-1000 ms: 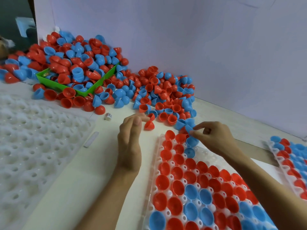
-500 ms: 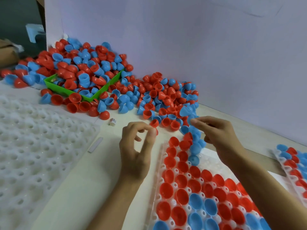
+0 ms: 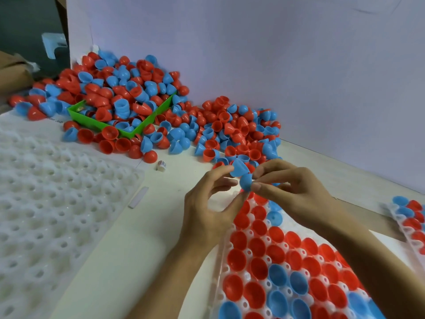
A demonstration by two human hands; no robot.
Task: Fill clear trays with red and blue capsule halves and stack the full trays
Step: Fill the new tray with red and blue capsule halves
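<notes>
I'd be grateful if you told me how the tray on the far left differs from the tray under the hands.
The left tray has only bare white pockets; the tray under the hands has most visible pockets filled with red and blue capsule halves. The left tray lies untouched, clear of both hands, while the left hand and right hand work over the other tray's far end. Both are pale, dimpled trays lying flat on the table.

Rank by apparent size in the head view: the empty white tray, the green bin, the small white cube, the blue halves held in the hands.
1. Empty white tray, though it lies near the camera.
2. Green bin.
3. Blue halves, held by both hands.
4. White cube.
</notes>
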